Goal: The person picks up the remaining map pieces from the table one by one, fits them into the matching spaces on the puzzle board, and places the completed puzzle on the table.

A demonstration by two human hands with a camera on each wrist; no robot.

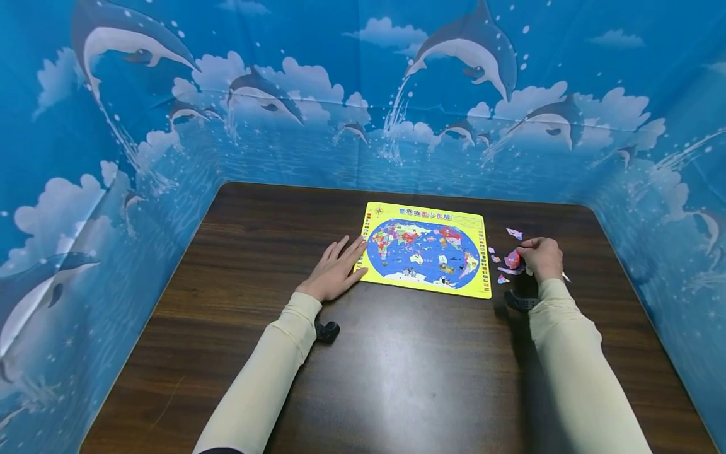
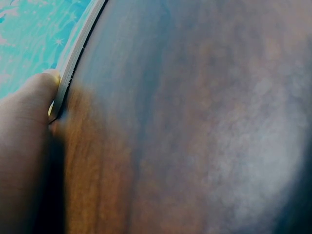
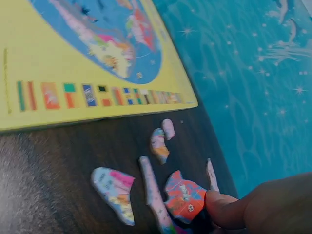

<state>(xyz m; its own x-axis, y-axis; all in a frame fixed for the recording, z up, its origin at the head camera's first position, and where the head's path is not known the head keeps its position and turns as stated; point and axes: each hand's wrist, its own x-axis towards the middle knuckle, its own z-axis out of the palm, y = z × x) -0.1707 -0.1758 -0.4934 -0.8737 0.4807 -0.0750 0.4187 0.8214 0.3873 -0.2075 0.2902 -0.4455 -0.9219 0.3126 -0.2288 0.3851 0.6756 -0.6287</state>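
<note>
A yellow-framed world map puzzle board (image 1: 428, 287) lies on the dark wooden table. My left hand (image 1: 334, 271) rests at its left edge with fingers spread and straight; in the left wrist view the thumb (image 2: 36, 92) touches the board's side. To the right of the board, my right hand (image 1: 543, 255) pinches a red puzzle piece (image 3: 184, 197) at its edge. Around it lie a long pink piece (image 3: 152, 190), a pink and white piece (image 3: 114, 190), a small orange-toned piece (image 3: 159, 145) and a tiny pink piece (image 3: 168, 128). The right fingers are mostly hidden in the right wrist view.
Another puzzle piece (image 1: 514, 234) lies farther back, near the table's right rear corner. The wooden table (image 1: 238, 252) meets a blue dolphin-print curtain (image 1: 295, 145) behind and at both sides. Dark wrist devices (image 1: 328, 331) are worn under both forearms.
</note>
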